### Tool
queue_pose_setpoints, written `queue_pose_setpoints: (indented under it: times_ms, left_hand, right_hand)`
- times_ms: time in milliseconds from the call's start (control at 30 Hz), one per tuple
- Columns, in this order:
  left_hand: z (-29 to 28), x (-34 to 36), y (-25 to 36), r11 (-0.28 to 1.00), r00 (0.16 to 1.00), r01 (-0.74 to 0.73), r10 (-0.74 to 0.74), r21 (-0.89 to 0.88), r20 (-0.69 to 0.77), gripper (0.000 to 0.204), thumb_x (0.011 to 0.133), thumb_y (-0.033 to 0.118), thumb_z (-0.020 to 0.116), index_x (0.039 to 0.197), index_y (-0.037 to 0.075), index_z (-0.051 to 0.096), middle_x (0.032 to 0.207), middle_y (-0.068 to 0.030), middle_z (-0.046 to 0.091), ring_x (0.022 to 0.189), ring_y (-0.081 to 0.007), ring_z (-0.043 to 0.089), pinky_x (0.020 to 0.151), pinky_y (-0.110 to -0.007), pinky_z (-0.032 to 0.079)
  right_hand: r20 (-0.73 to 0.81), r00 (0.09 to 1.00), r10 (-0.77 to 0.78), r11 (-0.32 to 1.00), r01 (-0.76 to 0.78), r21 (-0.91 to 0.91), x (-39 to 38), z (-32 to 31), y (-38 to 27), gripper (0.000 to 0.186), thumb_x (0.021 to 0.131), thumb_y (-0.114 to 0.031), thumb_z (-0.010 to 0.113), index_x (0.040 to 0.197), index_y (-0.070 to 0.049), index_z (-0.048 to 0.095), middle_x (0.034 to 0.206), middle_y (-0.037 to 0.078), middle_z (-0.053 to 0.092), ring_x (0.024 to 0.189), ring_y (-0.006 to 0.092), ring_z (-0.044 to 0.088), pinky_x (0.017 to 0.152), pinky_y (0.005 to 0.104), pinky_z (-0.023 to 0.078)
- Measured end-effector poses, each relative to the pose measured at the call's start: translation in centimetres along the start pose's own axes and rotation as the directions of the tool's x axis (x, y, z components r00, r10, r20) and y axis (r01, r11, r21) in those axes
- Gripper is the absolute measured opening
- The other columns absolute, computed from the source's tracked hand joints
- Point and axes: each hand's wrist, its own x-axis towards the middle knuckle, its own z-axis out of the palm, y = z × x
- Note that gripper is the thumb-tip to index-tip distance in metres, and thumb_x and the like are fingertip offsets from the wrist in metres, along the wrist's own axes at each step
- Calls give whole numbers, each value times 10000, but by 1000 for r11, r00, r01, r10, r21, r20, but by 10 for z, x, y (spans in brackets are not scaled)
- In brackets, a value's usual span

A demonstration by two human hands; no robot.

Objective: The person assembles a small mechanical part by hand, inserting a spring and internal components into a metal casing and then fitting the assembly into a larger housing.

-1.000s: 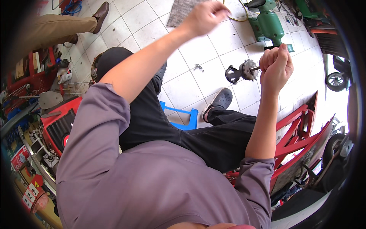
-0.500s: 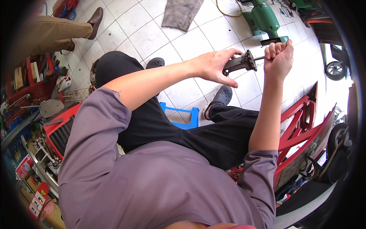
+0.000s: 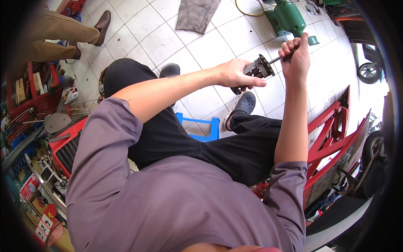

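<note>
My left hand [image 3: 235, 74] is wrapped round a dark, greasy metal part [image 3: 261, 67] with a round toothed or notched flange, the thumb lying along its near side. A thin metal shaft [image 3: 275, 60] runs from the flange end to my right hand [image 3: 296, 62], which is closed round the dark handle of what looks like a screwdriver. Whether the shaft's tip goes inside the part or only touches it is hidden. Both hands are held out over the floor in front of my knees.
A green bench grinder [image 3: 289, 19] stands on the tiles beyond my right hand. A grey cloth [image 3: 197, 16] lies farther off. Between my legs is a blue plastic stool [image 3: 214, 129]. Red metal framing [image 3: 331, 143] is at the right; another person's shoe [image 3: 103, 27] is at the far left.
My left hand's fingers have closed round the metal part, where before they were spread. Part and tool have shifted left and tilted, and my right hand has moved left and slightly away.
</note>
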Motion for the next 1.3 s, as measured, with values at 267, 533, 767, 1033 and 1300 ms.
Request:
queue_pose_setpoints:
  times_ms: [267, 533, 767, 1033, 1300]
  left_hand:
    - [-15, 4, 22, 976, 995, 29, -49, -218, -90, 437, 838, 431, 716, 926, 12, 633, 743, -75, 652, 635, -142, 644, 597, -269, 534]
    - [-71, 19, 61, 902, 940, -69, -84, -426, -330, 349, 895, 363, 662, 749, 47, 650, 673, -31, 622, 585, -114, 567, 567, -260, 457]
    - [-64, 6, 76, 781, 918, -341, 156, -523, -365, 370, 890, 399, 655, 716, 73, 651, 632, -15, 583, 556, -96, 533, 541, -263, 445]
    - [-76, -11, 88, 980, 898, -104, 20, -169, -440, 526, 780, 457, 718, 760, -68, 704, 728, -129, 682, 660, -170, 657, 656, -279, 537]
    - [-101, -2, 98, 857, 970, -10, -118, -516, -214, 413, 921, 413, 604, 793, 24, 661, 622, -6, 557, 549, -87, 481, 548, -260, 428]
  right_hand:
    - [-120, 974, 190, 968, -207, -142, 21, -31, 38, 545, 944, -603, 483, 902, -60, 494, 656, 16, 454, 545, 127, 453, 450, 277, 373]
    - [-94, 818, 567, 585, -480, -654, 22, -91, 149, 340, 831, 37, 500, 1169, 67, 528, 859, 101, 570, 710, 175, 578, 641, 320, 522]
    - [-58, 621, 782, 479, -658, -581, 26, -97, 242, 344, 819, 72, 536, 1145, -19, 472, 927, 123, 593, 760, 190, 635, 685, 331, 567]
    - [-179, 641, 747, 531, -737, -419, 28, -156, 352, 430, 880, 70, 501, 1300, 70, 409, 1021, 215, 602, 868, 281, 673, 736, 357, 611]
    - [-6, 924, 383, 197, -88, -977, 57, -164, 412, 445, 795, -22, 526, 1238, 15, 556, 1135, 253, 626, 1007, 385, 623, 918, 425, 486]
